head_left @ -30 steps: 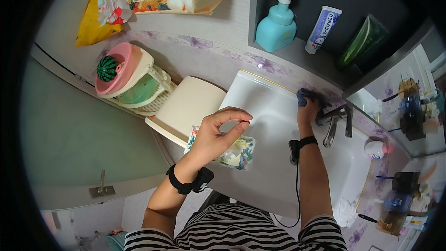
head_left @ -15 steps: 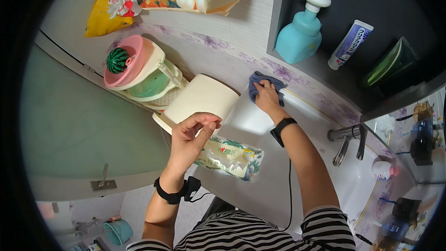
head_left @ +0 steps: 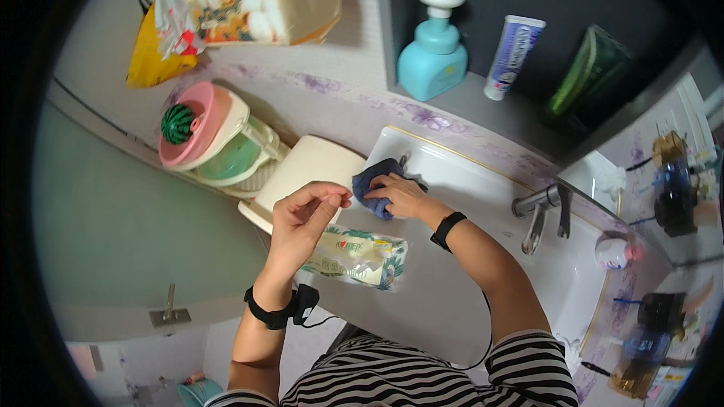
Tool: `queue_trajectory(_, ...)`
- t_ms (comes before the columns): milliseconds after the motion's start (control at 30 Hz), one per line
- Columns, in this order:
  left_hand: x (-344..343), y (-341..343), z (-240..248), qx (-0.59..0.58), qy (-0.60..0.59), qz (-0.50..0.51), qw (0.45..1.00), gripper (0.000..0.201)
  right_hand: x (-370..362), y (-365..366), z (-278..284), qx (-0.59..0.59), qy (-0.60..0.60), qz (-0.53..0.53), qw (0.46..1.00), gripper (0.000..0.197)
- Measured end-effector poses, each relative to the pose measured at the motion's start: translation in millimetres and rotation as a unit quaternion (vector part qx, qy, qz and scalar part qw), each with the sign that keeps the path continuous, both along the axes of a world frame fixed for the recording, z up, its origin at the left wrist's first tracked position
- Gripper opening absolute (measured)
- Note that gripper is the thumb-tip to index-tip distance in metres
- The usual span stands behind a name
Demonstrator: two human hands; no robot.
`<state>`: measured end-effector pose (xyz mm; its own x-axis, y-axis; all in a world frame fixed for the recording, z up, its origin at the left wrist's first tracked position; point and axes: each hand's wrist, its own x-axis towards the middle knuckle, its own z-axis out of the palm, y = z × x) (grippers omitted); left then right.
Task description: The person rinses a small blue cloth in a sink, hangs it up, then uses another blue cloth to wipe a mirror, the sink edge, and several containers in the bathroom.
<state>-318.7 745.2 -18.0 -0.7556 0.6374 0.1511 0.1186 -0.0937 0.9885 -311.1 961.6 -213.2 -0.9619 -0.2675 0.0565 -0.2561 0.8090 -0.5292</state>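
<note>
One blue cloth [head_left: 369, 181] is gripped by the right hand [head_left: 400, 197] on the white sink [head_left: 445, 294], and the left hand [head_left: 300, 220], loosely cupped, hangs near a tissue pack [head_left: 353, 256].

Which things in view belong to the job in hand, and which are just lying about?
In use:
blue cloth, under the right hand
white sink, where the cloth is

Lying about:
leaf-patterned soft pack, near the empty left hand
turquoise pump bottle
purple-and-white tube
green tube
pink basin
</note>
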Motion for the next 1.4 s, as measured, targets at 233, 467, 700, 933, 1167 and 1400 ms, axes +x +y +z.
queue_trajectory(233,10.9,14.0,10.9,-0.002,0.029,-0.044,0.999,0.014,26.7,61.2,5.4,0.142,0.025,-0.273,0.951,0.05)
queue_trajectory(467,13.7,23.8,2.9,0.029,0.01,-0.102,0.994,0.014,95.0,75.0,-8.8,0.139,-0.046,-0.552,0.821,0.061)
queue_trajectory(700,15.9,27.8,-13.2,0.012,-0.031,-0.139,0.99,0.014,115.8,80.2,-6.7,0.108,-0.078,-0.696,0.705,0.056)
queue_trajectory(933,18.3,46.0,-29.7,0.006,-0.056,-0.135,0.989,0.017,102.3,3.1,-18.1,-0.057,-0.046,-0.437,0.896,0.039)
queue_trajectory(1167,36.9,44.9,-10.5,0.043,-0.046,-0.149,0.987,0.019,157.9,-13.3,39.9,-0.02,0.074,-0.509,0.857,0.038)
queue_trajectory(1400,55.6,59.3,-7.1,0.086,-0.055,-0.186,0.977,0.022,207.6,63.8,162.5,0.299,0.178,-0.534,0.77,0.035)
